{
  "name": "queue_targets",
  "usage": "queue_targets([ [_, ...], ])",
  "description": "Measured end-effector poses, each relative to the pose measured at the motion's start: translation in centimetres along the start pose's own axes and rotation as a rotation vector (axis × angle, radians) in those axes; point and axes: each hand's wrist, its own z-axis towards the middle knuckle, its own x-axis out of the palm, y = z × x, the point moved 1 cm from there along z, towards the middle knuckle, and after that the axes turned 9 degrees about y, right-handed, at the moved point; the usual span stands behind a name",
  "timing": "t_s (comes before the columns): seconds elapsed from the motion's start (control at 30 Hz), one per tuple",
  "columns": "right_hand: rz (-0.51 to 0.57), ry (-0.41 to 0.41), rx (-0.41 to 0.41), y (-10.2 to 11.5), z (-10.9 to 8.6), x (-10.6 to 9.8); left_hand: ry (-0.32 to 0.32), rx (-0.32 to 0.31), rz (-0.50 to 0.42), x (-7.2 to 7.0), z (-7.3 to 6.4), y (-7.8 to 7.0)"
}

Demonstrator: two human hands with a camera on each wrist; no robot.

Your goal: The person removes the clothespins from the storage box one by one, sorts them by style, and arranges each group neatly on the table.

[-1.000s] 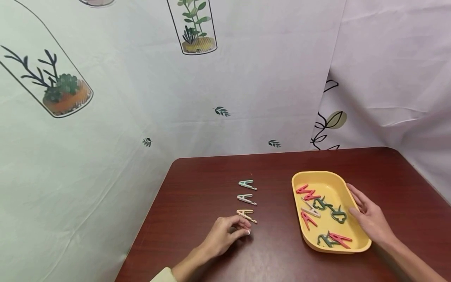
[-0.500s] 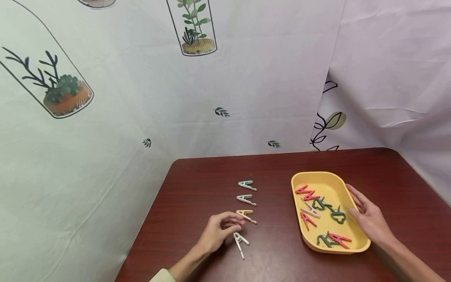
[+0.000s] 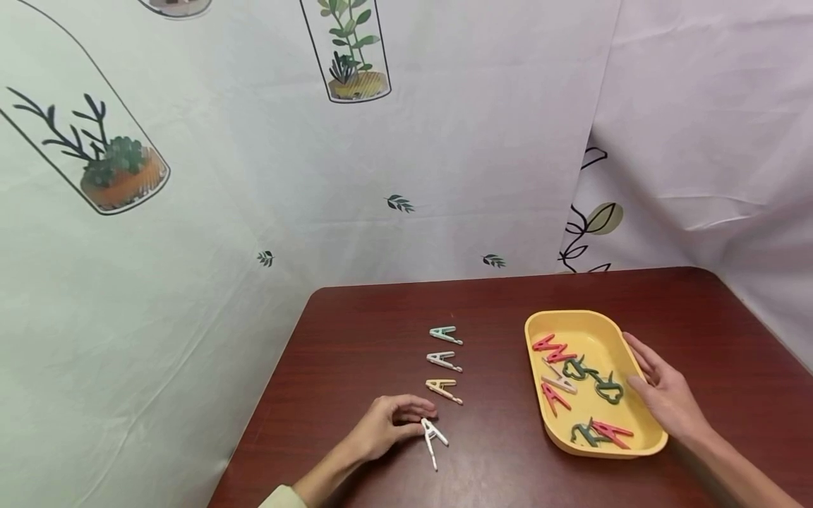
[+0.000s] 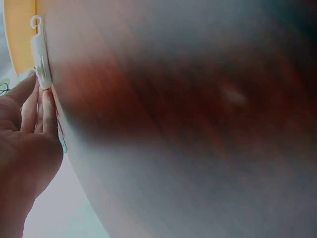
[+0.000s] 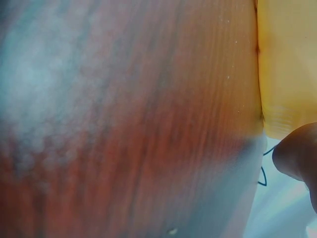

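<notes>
My left hand (image 3: 384, 427) has its thumb and fingertips at the spring end of a white clothespin (image 3: 430, 436) and pinches it there. In the left wrist view the same clothespin (image 4: 40, 54) points away from the fingertips, its hooked tip outward. Just beyond lie three clothespins in a column: a yellow one (image 3: 442, 386), a white one (image 3: 441, 360) and a mint green one (image 3: 442, 333). My right hand (image 3: 667, 391) grips the right side of a yellow tray (image 3: 547, 423), thumb over the rim, fingers outside.
Inside the tray are several red clothespins (image 3: 554, 398), a pale pink clothespin (image 3: 560, 382) and green clips (image 3: 610, 388). All stands on a dark red-brown table (image 3: 495, 480). A white patterned cloth (image 3: 483, 162) hangs behind it.
My left hand has drawn back left from the column, uncovering the white clothespin, which has shifted slightly left with the fingers. My right hand and the tray stay put.
</notes>
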Motion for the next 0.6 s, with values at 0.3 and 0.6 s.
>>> queue_targets([
  [0.3, 0.006, 0.001, -0.004, -0.02, 0.04, 0.01, -0.053, -0.026, 0.149, 0.14, 0.3, 0.14],
  [0.6, 0.024, 0.009, -0.013, -0.08, 0.09, -0.03, -0.144, -0.026, 0.253, 0.11, 0.28, 0.36],
])
